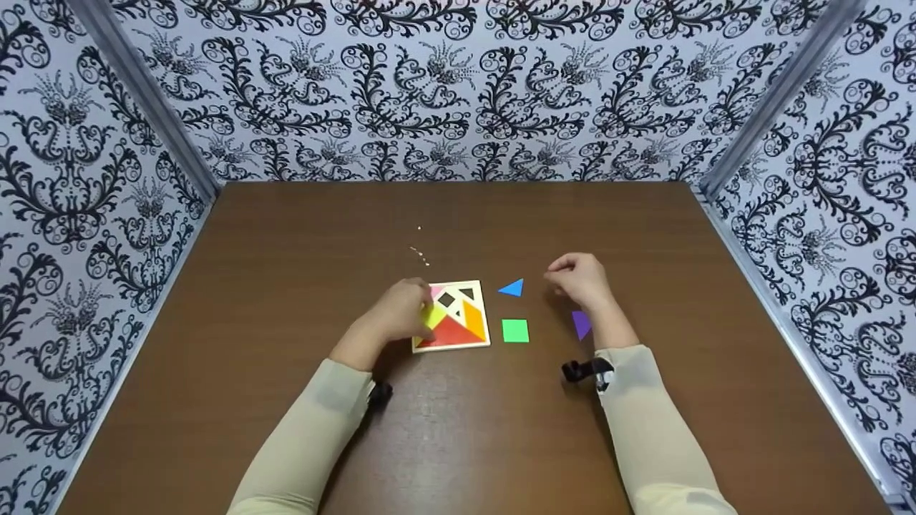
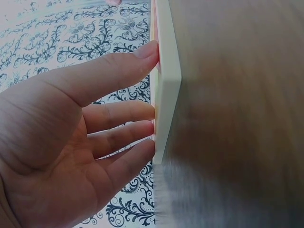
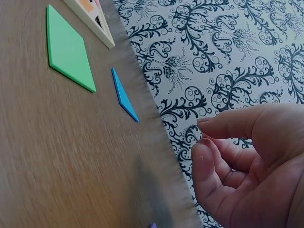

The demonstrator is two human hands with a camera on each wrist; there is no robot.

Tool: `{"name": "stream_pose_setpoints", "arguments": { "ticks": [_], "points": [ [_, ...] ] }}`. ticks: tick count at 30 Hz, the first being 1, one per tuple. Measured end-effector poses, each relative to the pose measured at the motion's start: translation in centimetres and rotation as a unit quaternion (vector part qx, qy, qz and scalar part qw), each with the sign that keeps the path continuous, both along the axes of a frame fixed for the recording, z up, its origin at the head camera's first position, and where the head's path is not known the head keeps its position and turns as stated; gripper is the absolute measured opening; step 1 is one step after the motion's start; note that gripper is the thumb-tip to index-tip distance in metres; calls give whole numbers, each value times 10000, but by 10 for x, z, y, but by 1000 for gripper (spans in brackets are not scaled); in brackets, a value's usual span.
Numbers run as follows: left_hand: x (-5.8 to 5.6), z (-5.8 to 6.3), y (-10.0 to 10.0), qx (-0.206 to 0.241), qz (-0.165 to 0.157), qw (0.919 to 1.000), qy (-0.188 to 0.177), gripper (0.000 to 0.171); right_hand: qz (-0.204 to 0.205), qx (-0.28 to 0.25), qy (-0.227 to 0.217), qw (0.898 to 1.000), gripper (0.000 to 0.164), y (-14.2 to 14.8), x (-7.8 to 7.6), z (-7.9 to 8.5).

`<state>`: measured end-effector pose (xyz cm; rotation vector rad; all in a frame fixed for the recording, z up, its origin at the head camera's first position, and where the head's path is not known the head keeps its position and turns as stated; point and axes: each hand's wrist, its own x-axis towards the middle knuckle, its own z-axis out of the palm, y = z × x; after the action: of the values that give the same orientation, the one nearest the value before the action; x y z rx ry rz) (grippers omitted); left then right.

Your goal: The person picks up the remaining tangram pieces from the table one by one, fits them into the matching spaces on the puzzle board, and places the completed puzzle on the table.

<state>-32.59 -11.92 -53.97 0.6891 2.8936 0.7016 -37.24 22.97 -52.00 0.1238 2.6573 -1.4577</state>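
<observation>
- Left hand [image 1: 401, 309]: spread moderately wide, thumb well apart from the fingers; its tips touch the face of the tangram tray [image 1: 451, 348] along the left side, with no piece visibly pinched.
- Right hand [image 1: 583, 279]: fingers loosely curled, narrow gap between thumb and fingertips; holds nothing visible, raised over the table [image 1: 458, 436].
- Tray lies flat on the table, just right of the left hand and partly under its fingers; well apart from the right hand, to that hand's left.
- Seated in tray: red triangle [image 1: 451, 332] at the near edge, orange parallelogram [image 1: 472, 320] at right, yellow-green piece [image 1: 434, 315] and pink piece [image 1: 436, 290], both partly covered by the left hand.
- Dark recesses show in the far half: a square one [image 1: 446, 300] and a triangular one [image 1: 467, 293].
- Loose between tray and right hand: blue triangle [image 1: 513, 288], farther out; green square [image 1: 515, 330], nearer the person.
- Purple piece [image 1: 581, 325] lies beside the right wrist, partly hidden by it; full outline cannot be told.
</observation>
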Motion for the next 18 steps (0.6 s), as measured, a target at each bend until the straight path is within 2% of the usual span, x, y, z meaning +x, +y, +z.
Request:
{"name": "stream_pose_setpoints", "arguments": {
  "ticks": [4,7,10,14,18],
  "points": [
    [2,1,-1,30,-59,10000,23,40,106,164,-104,9998,17,-4,2,-1],
    [2,1,-1,55,-53,10000,0,40,417,334,-140,9985,19,-6,5,0],
    [2,2,-1,73,11,10000,-60,40,1112,454,-74,9927,21,-9,7,0],
    [2,2,-1,69,47,9999,-99,41,2091,496,-80,9766,22,-14,9,-1],
    [2,2,-1,63,22,9999,-116,41,2668,737,-179,9608,23,-19,10,-2]
  ]
}}
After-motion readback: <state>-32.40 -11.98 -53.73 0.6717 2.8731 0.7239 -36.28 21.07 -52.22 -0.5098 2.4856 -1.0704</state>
